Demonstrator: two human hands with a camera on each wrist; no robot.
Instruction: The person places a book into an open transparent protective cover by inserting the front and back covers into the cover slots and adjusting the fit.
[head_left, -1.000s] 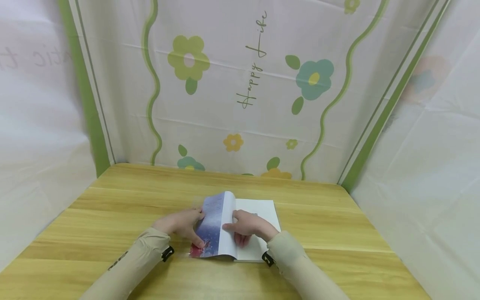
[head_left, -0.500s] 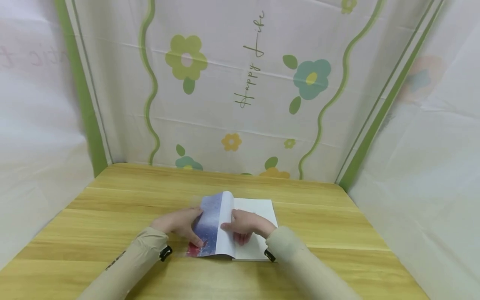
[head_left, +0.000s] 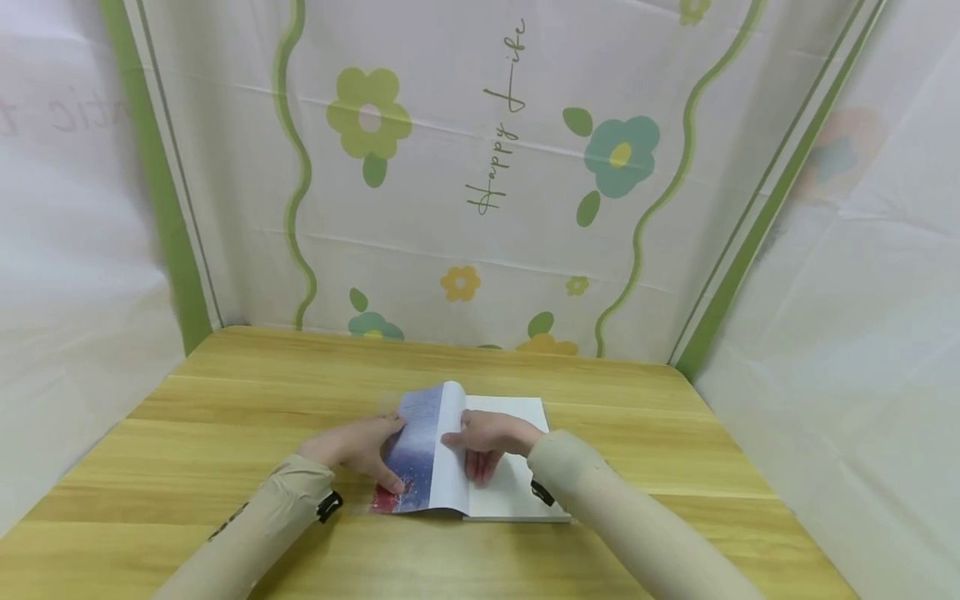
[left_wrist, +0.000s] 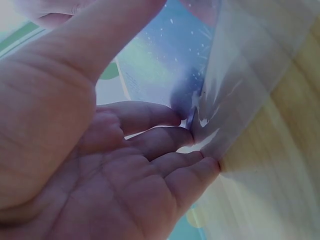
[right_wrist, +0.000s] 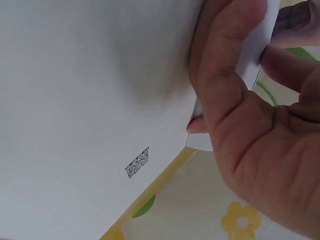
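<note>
A book lies open on the table, its white page to the right. To its left, a blue-purple cover with red at the lower corner ends in a raised, curved white strip. Clear plastic film extends past the cover's edge in the left wrist view. My left hand spreads over the left edge, thumb on the cover and extended fingertips at the film. With thumb and bent fingers on opposite sides, my right hand pinches the white strip. A small printed code shows on the white page.
The wooden table extends around the book on every side. Behind it hangs a pale curtain with flowers and lettering, and white sheets enclose the sides.
My right hand and wrist have shifted slightly away from me, uncovering the white page's near right corner. The left hand keeps its place on the cover. The head view has drifted a little.
</note>
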